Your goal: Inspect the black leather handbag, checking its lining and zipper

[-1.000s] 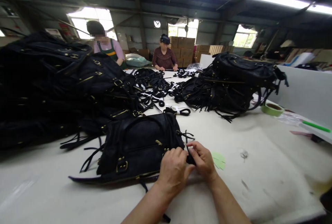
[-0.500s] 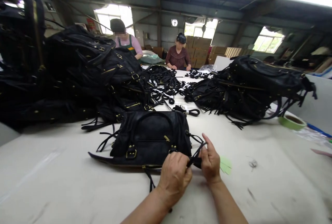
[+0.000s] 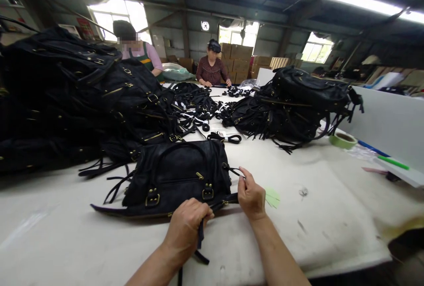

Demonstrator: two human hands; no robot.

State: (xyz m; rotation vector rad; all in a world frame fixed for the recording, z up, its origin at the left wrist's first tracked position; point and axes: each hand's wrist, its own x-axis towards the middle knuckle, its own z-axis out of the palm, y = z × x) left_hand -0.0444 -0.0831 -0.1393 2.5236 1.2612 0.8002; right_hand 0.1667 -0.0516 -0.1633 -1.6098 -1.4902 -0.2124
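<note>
A black leather handbag (image 3: 180, 167) lies on the table in front of me, with brass buckles, a short zip on its side and an arched handle. My left hand (image 3: 187, 224) is closed at the bag's near edge, and a dark leather strip (image 3: 200, 235) hangs out of the fist. My right hand (image 3: 252, 194) is closed at the bag's right end, on the black zip end tab (image 3: 232, 198) that sticks out there. Its index finger and thumb are beside a thin black cord loop (image 3: 233, 170). Part of the zip edge is hidden behind my left hand.
Black bags are heaped at left (image 3: 82, 100) and at right (image 3: 291, 105). Bundled straps (image 3: 195, 105) lie between them. A green tape roll (image 3: 342, 140), green paper slips (image 3: 272, 197) and a green pen (image 3: 393, 161) lie to the right. Two people work across the table.
My hands have moved apart: the left has gone leftward along the bag's near edge, while the right stays by its right end. The crossed cord between them has parted. The view has turned rightward.
</note>
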